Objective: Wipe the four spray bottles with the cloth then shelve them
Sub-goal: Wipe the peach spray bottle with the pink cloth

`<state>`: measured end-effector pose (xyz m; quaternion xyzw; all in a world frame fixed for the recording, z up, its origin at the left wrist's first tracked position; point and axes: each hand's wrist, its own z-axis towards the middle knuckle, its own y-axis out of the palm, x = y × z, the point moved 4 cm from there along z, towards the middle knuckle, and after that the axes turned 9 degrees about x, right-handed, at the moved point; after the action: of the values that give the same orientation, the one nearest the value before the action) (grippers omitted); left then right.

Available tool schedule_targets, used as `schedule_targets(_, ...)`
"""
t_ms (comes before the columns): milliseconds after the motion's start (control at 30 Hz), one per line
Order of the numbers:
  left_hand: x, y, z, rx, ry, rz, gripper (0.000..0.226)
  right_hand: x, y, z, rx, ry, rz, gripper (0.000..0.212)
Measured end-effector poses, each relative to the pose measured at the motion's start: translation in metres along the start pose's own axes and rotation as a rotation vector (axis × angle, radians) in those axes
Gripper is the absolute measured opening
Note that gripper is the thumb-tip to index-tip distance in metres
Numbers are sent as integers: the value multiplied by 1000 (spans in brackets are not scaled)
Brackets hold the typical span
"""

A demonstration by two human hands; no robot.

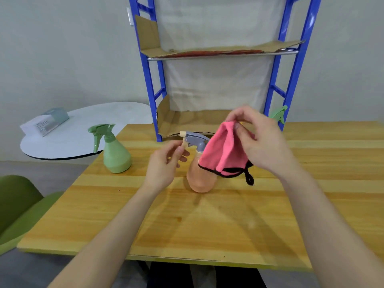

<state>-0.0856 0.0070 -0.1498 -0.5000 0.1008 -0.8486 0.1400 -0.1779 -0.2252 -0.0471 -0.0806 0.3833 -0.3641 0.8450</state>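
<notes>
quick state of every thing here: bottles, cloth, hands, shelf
peach bottle: upright on the table, trigger pinched by the left hand
pink cloth: hangs in front of the peach bottle, pinched at its top by the right hand
green bottle: upright on the table, untouched
second green bottle: only its head shows, by the shelf's right post
shelf: standing, boards lined with cardboard
</notes>
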Motion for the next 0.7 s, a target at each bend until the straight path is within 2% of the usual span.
schedule_targets(100, -3, 0, 5, 11, 35, 35, 29, 6, 35, 44, 15, -16, -38, 18)
schedule_targets(167, -2, -2, 6, 13, 66, 86, 34, 20, 70, 49, -116, -7, -180, 15)
schedule_targets(233, -2, -4, 6, -4, 73, 109, 37, 30, 91, 33, -174, 12, -214, 25)
schedule_targets(300, -2, -6, 5, -9, 75, 120, 36, 30, 89, 15, -88, 10, -145, 29)
schedule_targets(400, 0, -8, 3, -8, 95, 122, 33, 23, 91, -3, -91, -158, -226, 37)
schedule_targets(467, 2, -7, 2, -10, 116, 118, 31, 23, 100, -7, -95, -186, -270, 49)
schedule_targets(600, 2, -6, 1, 5, 109, 77, 25, 35, 100, -7, -42, -40, 30, 32)
schedule_targets(700, -1, -4, 3, 11, 83, 58, 20, 49, 80, -10, -38, 96, 121, 13)
